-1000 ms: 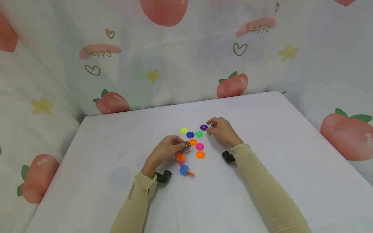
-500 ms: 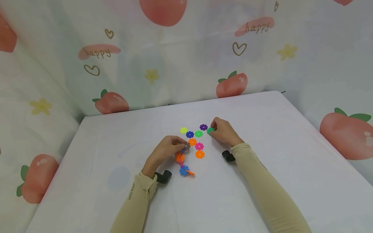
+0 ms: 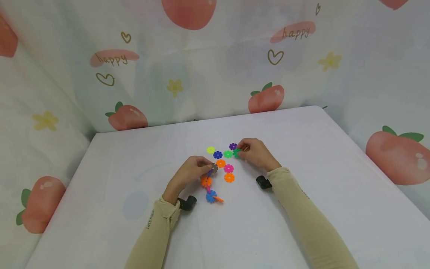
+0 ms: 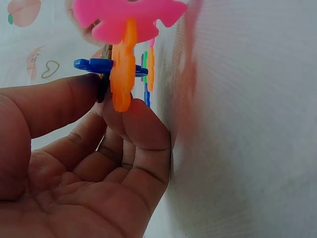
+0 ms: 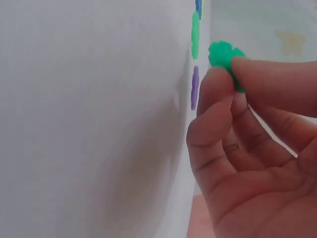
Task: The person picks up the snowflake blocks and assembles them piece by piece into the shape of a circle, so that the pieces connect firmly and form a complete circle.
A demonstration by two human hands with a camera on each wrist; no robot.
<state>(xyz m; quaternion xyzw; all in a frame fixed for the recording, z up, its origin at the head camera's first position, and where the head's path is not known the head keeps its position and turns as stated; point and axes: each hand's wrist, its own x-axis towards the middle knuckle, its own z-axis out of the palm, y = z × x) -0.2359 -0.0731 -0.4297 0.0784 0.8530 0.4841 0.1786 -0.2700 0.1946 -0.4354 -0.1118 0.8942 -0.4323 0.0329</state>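
Note:
My left hand (image 3: 193, 170) pinches a brown-grey notched disc (image 3: 215, 168) at the near end of a chain of interlocking snowflake discs. A blue disc (image 4: 94, 65) crosses it, then come an orange disc (image 4: 123, 79) and a pink disc (image 4: 131, 17). In the head view the chain runs on to a light blue disc (image 3: 211, 196) and an orange disc (image 3: 219, 200) on the table. My right hand (image 3: 256, 154) holds a green snowflake disc (image 5: 225, 58) between thumb and fingertip, lifted off the cloth. It overlaps the space beside the purple disc (image 3: 233, 146).
Loose discs lie flat between the hands: yellow (image 3: 210, 150), dark blue, light green (image 3: 228, 154), orange (image 3: 220, 163), pink (image 3: 228, 168) and another orange disc (image 3: 229, 178). A white cloth covers the table (image 3: 242, 231). A printed curtain (image 3: 215, 74) stands behind it.
My right hand has closed its fingers on the green disc, picked it up and brought it slightly left toward the other discs. The left hand keeps holding the chain almost still.

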